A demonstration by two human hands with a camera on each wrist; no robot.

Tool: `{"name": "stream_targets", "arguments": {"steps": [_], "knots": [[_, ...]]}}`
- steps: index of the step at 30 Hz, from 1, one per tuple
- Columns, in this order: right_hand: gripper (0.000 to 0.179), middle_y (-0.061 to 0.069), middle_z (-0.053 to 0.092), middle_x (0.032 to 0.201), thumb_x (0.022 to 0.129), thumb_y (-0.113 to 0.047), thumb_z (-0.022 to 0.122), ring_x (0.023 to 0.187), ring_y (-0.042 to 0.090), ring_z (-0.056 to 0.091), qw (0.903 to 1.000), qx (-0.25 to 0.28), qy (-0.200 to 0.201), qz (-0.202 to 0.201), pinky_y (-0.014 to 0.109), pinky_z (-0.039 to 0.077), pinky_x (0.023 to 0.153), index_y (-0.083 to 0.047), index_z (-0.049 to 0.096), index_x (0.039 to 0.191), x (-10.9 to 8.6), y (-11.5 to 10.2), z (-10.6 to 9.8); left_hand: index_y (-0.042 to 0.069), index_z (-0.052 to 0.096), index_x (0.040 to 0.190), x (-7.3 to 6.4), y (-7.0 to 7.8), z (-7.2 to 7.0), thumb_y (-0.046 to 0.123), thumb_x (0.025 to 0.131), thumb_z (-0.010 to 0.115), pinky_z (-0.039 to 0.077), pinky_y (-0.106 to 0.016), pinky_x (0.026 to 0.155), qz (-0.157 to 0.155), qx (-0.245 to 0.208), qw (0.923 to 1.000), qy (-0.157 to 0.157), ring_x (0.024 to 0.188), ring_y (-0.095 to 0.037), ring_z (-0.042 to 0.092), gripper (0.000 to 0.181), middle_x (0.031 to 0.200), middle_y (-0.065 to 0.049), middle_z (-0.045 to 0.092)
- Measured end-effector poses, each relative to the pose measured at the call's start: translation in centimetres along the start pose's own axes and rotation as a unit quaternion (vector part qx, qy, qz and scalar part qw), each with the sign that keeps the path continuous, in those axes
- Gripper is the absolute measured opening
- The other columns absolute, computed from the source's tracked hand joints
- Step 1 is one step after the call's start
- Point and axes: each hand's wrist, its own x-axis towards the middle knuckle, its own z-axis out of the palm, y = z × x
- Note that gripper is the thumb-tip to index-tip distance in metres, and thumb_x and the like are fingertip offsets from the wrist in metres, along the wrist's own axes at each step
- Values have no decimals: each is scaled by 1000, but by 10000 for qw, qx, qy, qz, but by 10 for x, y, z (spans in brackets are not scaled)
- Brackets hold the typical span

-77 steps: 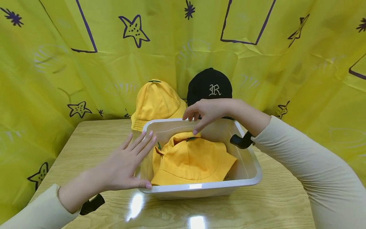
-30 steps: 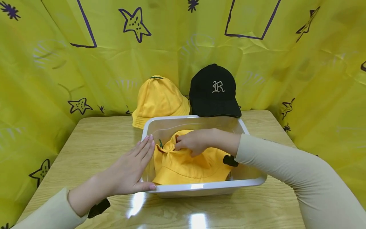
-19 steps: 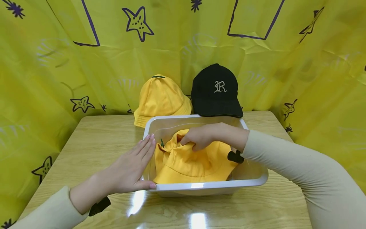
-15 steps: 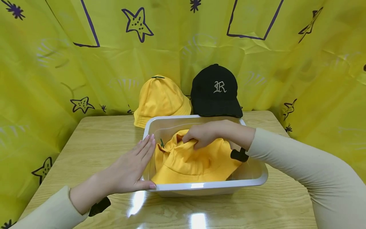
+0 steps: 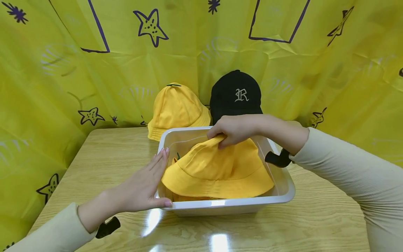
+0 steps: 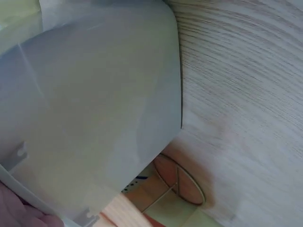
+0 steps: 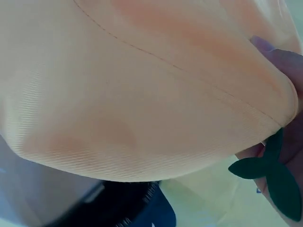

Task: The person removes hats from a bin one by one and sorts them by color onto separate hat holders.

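My right hand (image 5: 239,127) pinches a yellow bucket hat (image 5: 217,168) by the top of its crown. The hat hangs brim down within the white plastic bin (image 5: 231,202). A green leaf sprout (image 7: 272,168) shows beside the right fingers in the right wrist view. Spread along the bin's left rim, my left hand (image 5: 138,185) has straight fingers, with its thumb on the front rim. Part of another yellow hat (image 5: 174,160) with a green sprout (image 5: 178,156) peeks out behind the held hat, which mostly hides it.
Behind the bin, a yellow bucket hat (image 5: 176,108) sits upright at left and a black cap (image 5: 231,92) with an R emblem at right. All stand on a wooden table (image 5: 104,157). A yellow patterned curtain (image 5: 179,66) hangs close behind and on both sides.
My right hand has gone down into the bin, taken hold of the hat's crown and drawn it upward. The hat's brim has spread out below. My left hand stays on the rim.
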Motion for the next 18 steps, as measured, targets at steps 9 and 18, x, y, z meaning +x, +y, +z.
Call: {"name": "stream_targets", "arguments": {"steps": [9,18], "knots": [[14,-9,40,69,85,-11,69,66,6,44,9990,204,404,61,22,39,65,-15,56,84,-18,-8,-23,-2,-28,141,6,-7,-11,67,79,58,31,-59,104,244,-1211,9879,933,135,-46,28,127,153,-26,16],[8,-5,57,79,85,-8,69,72,9,50,9913,663,1123,-197,22,44,65,-13,63,84,-33,-13,-45,15,-22,148,16,-5,-30,16,72,82,52,-44,86,-306,-2361,9678,819,123,-39,48,128,156,-15,19]]}}
